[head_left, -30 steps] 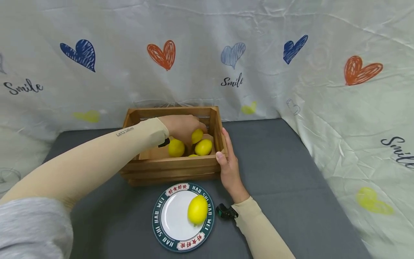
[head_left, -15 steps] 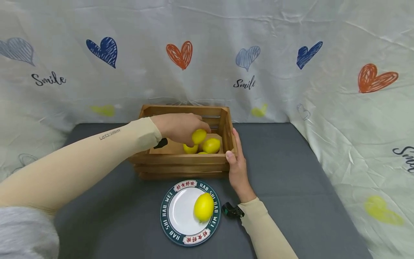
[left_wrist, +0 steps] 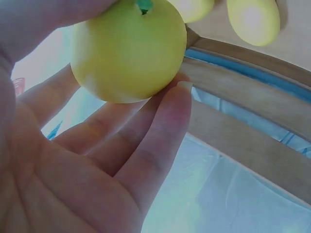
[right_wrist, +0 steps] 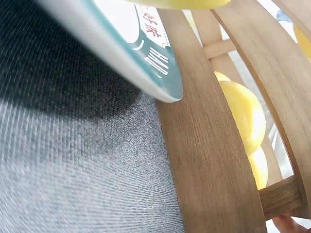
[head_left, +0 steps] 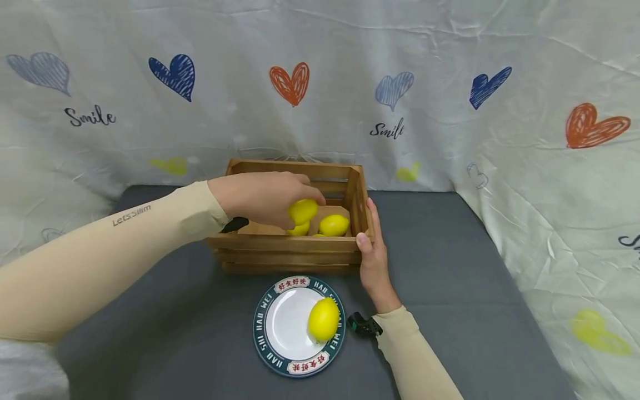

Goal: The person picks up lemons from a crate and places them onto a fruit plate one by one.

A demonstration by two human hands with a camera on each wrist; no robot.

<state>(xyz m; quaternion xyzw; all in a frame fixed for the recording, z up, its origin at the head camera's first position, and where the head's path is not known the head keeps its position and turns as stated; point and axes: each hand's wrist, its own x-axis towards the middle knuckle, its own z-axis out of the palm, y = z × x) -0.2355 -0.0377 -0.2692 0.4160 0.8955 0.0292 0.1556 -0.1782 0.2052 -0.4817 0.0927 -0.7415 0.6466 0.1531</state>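
My left hand (head_left: 267, 194) pinches a lemon (head_left: 303, 211) between thumb and fingers, just above the inside of a wooden crate (head_left: 285, 258). In the left wrist view this lemon (left_wrist: 129, 53) shows a small green stem end, with the fingertips against its side. More lemons lie in the crate, one of them a lemon (head_left: 334, 225) near its right side. My right hand (head_left: 376, 266) holds the crate's right end, thumb at the front corner and fingers along the outside. Another lemon (head_left: 324, 319) rests on a plate (head_left: 285, 328) in front of the crate.
Under everything lies a dark grey tablecloth (head_left: 440, 278). A white curtain (head_left: 325, 128) printed with hearts hangs close behind the crate. The plate's green rim (right_wrist: 167, 77) sits near the crate's slatted front wall (right_wrist: 204, 145).
My left hand has lifted the lemon slightly and drawn it left relative to the crate. The right hand keeps its hold on the crate. The head view has shifted.
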